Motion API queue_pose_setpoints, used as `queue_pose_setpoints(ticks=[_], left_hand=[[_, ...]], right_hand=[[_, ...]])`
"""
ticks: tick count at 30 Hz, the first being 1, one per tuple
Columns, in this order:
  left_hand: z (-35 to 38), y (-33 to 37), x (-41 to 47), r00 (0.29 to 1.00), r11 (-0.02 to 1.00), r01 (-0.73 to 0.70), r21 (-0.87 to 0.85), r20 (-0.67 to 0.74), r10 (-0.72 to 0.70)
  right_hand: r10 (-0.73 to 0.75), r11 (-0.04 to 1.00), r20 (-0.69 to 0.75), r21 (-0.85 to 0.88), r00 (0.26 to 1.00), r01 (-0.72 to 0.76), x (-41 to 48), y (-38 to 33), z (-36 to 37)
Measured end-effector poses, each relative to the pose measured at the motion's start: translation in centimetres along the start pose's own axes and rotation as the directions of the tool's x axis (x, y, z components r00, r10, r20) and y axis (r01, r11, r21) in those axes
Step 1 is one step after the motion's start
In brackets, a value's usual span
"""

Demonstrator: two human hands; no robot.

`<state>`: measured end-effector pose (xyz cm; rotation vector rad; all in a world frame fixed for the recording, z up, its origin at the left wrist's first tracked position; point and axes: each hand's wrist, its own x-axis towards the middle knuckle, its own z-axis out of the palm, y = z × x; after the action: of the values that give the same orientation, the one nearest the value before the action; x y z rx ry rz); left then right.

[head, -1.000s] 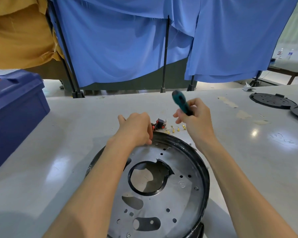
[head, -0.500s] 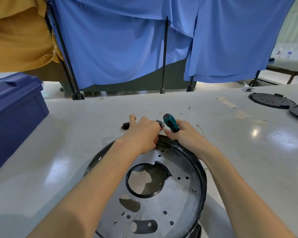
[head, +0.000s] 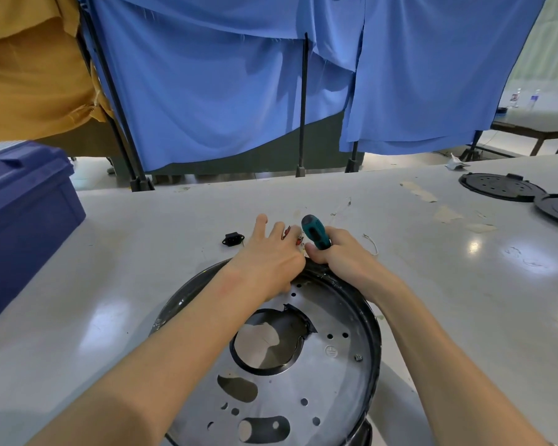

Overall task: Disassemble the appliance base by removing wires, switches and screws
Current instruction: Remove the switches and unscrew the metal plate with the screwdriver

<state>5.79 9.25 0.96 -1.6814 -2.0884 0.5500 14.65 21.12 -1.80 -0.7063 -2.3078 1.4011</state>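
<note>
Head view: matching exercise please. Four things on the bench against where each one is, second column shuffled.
Things:
1. screwdriver
2. black socket
3. blue bin
4. round black covers

Places:
A. far right of the table
B. left side of the table
C. in the grip of the right hand
D. lying on the table, just left of the left hand

Pairs: 1-C, 2-D, 3-B, 4-A
</note>
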Motion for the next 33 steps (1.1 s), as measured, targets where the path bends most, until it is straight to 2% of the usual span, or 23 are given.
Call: queue_pose_setpoints(ticks=[8,14,22,29,33], left_hand=[[0.4,0.3,-0.5,0.995,0.987,-0.069,0.144,-0.059,0.078],[0.8,0.7,-1.1,0.984,0.989,-0.021,0.145,-0.170,0.046],[0.9,0.4,-1.0,0.992,0.999,-0.013,0.051,-0.127,0.019],[-1.1,-2.5,-0.6,0.989,0.995,0.103,-0.005,-0.104,-0.103],[-1.9,-4.0,-0.7,0.978,0.974,0.162,-0.158,-0.107,-0.180]], right_hand=[[-0.002,1.000,-0.007,0.012,1.000,0.002,0.0,-0.2,0.2],[-0.017,1.000,0.020,0.019,1.000,0.016,0.0,-0.1,0.1],[-0.046,0.999,0.069,0.031,0.997,0.044,-0.2,-0.1,0.2],[0.002,0.999,0.064,0.034,0.998,-0.004,0.1,0.3,0.0],[-0.104,0.987,-0.034,0.124,0.994,0.107,0.0,-0.3,-0.1]])
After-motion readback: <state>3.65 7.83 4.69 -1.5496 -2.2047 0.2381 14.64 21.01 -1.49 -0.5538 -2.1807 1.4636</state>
